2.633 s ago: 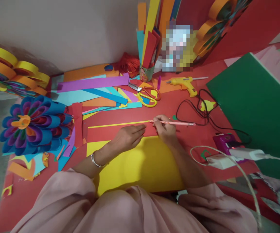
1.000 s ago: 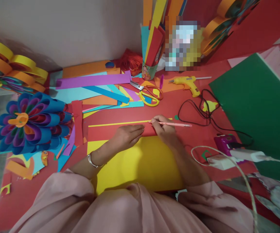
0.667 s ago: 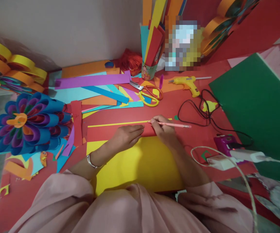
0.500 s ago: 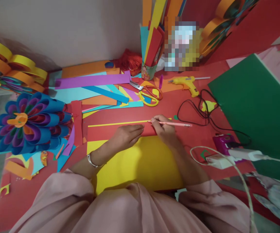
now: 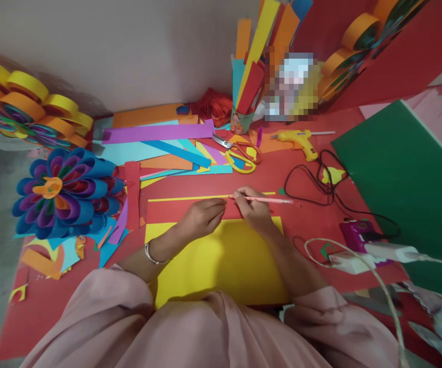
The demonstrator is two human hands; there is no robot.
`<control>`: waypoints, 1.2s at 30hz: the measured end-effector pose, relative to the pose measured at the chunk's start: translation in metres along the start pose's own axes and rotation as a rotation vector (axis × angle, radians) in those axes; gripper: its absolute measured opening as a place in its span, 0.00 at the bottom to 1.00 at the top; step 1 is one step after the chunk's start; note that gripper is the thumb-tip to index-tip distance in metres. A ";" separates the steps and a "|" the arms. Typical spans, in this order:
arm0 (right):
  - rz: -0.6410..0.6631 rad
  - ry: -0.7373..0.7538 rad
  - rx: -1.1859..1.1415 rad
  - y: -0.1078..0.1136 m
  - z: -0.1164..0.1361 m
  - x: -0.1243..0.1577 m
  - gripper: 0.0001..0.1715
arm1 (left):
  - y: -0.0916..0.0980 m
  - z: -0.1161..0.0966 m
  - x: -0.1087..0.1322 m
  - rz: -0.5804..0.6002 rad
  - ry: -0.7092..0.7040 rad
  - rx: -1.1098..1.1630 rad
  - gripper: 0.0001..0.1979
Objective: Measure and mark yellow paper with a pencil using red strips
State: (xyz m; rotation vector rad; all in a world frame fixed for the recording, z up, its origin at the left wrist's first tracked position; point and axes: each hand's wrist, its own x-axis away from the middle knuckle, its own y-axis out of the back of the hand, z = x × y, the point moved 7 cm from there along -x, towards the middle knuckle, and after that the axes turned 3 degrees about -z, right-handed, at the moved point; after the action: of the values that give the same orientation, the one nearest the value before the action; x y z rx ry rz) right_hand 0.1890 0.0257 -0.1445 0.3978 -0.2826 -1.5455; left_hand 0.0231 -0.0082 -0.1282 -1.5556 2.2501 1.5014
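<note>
Pink pencil pinched in the right hand, fingers closed on it, over the far edge of the red strip; its long axis runs left to right, tip pointing left, just beside the fingertips of the left hand, loosely curled, its grip impossible to tell

Open passage runs across the red tabletop between the scissors and thin yellow strip, bounded left by a red paper band and right by looped black cord.
</note>
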 end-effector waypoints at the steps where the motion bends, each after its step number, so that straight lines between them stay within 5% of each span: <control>1: 0.006 0.000 0.008 0.000 0.000 0.000 0.16 | 0.000 0.001 0.000 -0.013 0.013 0.011 0.12; 28: 0.018 0.017 0.050 -0.001 0.006 0.000 0.15 | -0.003 0.004 0.003 0.015 0.023 0.023 0.12; 36: 0.024 -0.005 -0.059 -0.004 -0.003 -0.002 0.15 | 0.002 -0.009 0.003 0.052 -0.029 -0.158 0.13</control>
State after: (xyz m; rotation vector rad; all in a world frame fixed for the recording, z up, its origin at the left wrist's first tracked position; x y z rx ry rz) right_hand 0.1871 0.0284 -0.1488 0.3434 -0.2446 -1.5283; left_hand 0.0242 -0.0170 -0.1232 -1.5124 2.2216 1.7430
